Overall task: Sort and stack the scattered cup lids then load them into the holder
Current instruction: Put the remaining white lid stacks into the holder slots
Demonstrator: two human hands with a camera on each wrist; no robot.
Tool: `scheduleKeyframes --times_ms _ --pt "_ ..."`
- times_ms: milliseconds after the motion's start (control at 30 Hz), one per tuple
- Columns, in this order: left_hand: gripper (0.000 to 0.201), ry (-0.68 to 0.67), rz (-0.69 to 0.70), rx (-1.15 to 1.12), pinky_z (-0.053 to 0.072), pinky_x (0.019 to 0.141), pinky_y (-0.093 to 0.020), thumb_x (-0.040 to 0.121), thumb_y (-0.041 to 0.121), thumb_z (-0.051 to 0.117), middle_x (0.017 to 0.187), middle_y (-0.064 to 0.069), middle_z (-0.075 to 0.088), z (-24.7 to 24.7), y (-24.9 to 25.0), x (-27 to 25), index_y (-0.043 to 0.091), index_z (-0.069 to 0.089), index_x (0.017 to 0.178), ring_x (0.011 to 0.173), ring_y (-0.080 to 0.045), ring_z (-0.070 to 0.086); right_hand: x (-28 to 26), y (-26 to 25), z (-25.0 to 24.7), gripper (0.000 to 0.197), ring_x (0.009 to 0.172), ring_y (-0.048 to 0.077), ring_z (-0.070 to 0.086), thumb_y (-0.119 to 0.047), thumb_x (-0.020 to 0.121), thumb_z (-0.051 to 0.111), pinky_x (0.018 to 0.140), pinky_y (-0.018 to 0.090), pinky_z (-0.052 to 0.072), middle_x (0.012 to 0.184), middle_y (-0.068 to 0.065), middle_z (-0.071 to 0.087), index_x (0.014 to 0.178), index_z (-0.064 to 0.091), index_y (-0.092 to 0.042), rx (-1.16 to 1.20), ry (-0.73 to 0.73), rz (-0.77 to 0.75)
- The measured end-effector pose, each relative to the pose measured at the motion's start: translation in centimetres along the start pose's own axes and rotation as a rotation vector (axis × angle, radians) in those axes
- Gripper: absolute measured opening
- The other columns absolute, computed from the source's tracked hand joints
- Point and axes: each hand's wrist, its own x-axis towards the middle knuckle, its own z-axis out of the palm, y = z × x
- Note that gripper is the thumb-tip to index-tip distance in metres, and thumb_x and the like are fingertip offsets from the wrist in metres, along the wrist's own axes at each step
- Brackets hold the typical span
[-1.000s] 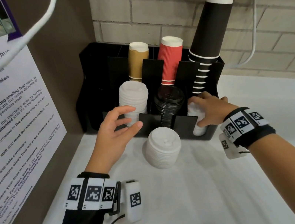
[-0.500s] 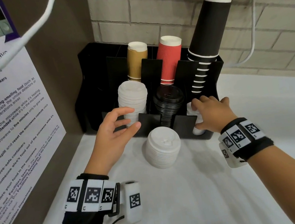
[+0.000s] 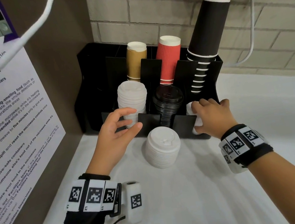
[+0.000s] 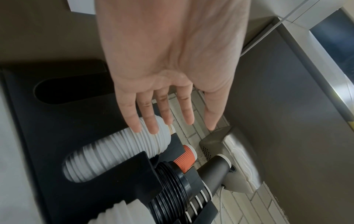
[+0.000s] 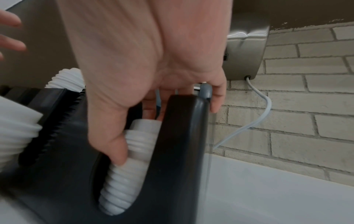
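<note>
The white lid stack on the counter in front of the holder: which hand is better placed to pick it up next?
Left, probably. The left hand hovers open and holds nothing, beside the loose white lid stack. The right hand is busy gripping small white lids in the holder.

White lid stack (image 3: 162,147) before black holder (image 3: 166,122)

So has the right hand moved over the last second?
Yes, slightly. The right hand has drawn back toward the person and leftward along the holder's right slot; its fingers once reached nearer the black cups.
</note>
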Motion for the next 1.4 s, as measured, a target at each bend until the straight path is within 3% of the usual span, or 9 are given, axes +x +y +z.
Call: scheduleKeyframes --times_ms 233,433,767,967,1033,1100,1200,1300,1400 --pt "0.033 0.0 -0.001 0.001 0.049 0.086 -0.019 0.088 0.015 0.07 0.122 0.002 0.058 0.0 0.0 0.0 0.042 0.062 0.104 0.107 -0.006 0.06 -0.1 0.4 -0.1 0.051 0.092 0.022 0.053 -0.041 0.067 0.069 0.084 0.04 0.033 0.099 -0.003 0.053 0.112 0.052 -0.022 0.015 0.024 -0.004" --pt "0.032 -0.001 -0.005 0.002 0.05 0.086 -0.019 0.087 0.016 0.07 0.122 0.003 0.058 0.0 0.0 0.0 0.04 0.062 0.106 0.108 -0.008 0.06 0.2 1.0 0.5 0.063 0.098 0.021 0.049 -0.05 0.065 0.072 0.089 0.045 0.032 0.107 -0.004 0.047 0.117 0.044 -0.027 -0.019 -0.001 -0.042" --pt "0.03 0.008 -0.022 0.011 0.048 0.086 -0.019 0.088 0.014 0.069 0.123 0.001 0.058 0.1 0.2 -0.1 0.036 0.062 0.108 0.109 -0.01 0.06 -0.3 0.6 1.1 0.066 0.087 0.026 0.054 -0.046 0.057 0.075 0.087 0.046 0.032 0.1 0.001 0.054 0.113 0.052 -0.021 -0.096 0.082 -0.072" --pt "0.03 0.013 -0.032 0.011 0.048 0.09 -0.024 0.088 0.014 0.069 0.123 -0.001 0.058 0.0 0.3 0.0 0.033 0.062 0.109 0.11 -0.014 0.06 -1.0 0.6 -0.9 0.069 0.104 0.022 0.048 -0.045 0.063 0.071 0.093 0.048 0.031 0.112 -0.002 0.049 0.122 0.044 -0.026 -0.085 0.014 -0.03" --pt "0.029 0.015 -0.029 0.018 0.049 0.09 -0.025 0.088 0.014 0.069 0.123 -0.002 0.058 -0.1 0.3 -0.1 0.033 0.062 0.11 0.11 -0.014 0.06 -1.6 0.4 -2.5 0.065 0.099 0.028 0.051 -0.036 0.058 0.075 0.085 0.047 0.036 0.106 0.002 0.053 0.116 0.052 -0.02 0.043 0.154 -0.019" --pt "0.029 0.018 -0.034 0.022 0.05 0.092 -0.028 0.088 0.014 0.069 0.124 -0.002 0.058 0.0 0.4 -0.1 0.032 0.062 0.11 0.11 -0.014 0.06 -2.1 -0.6 -3.9 0.05 0.089 0.028 0.053 -0.025 0.062 0.075 0.077 0.042 0.042 0.098 0.005 0.054 0.107 0.056 -0.014 0.388 0.295 -0.089" --pt "0.029 0.02 -0.044 0.02 0.05 0.094 -0.03 0.089 0.013 0.069 0.124 -0.002 0.057 0.2 0.6 -0.1 0.032 0.062 0.11 0.109 -0.014 0.06 -2.4 -3.4 -5.0 0.04 0.087 0.019 0.051 -0.025 0.075 0.076 0.079 0.033 0.047 0.101 0.002 0.049 0.105 0.052 -0.015 0.844 0.073 -0.226" --pt "0.029 0.015 -0.043 0.017 0.05 0.092 -0.029 0.089 0.013 0.069 0.124 -0.001 0.057 0.3 0.7 -0.2 0.033 0.062 0.109 0.109 -0.013 0.061 -2.2 -6.1 -4.1 0.055 0.096 0.021 0.049 -0.045 0.071 0.079 0.084 0.034 0.047 0.11 -0.001 0.041 0.104 0.039 -0.025 0.804 -0.235 -0.234" --pt "0.029 0.014 -0.042 0.025 0.05 0.091 -0.026 0.089 0.014 0.069 0.125 0.0 0.057 0.0 0.6 -0.3 0.032 0.062 0.11 0.109 -0.013 0.061 -2.1 -8.0 -2.8 0.063 0.094 0.025 0.049 -0.052 0.065 0.08 0.079 0.036 0.047 0.109 -0.003 0.035 0.099 0.031 -0.031 0.742 -0.225 -0.188"
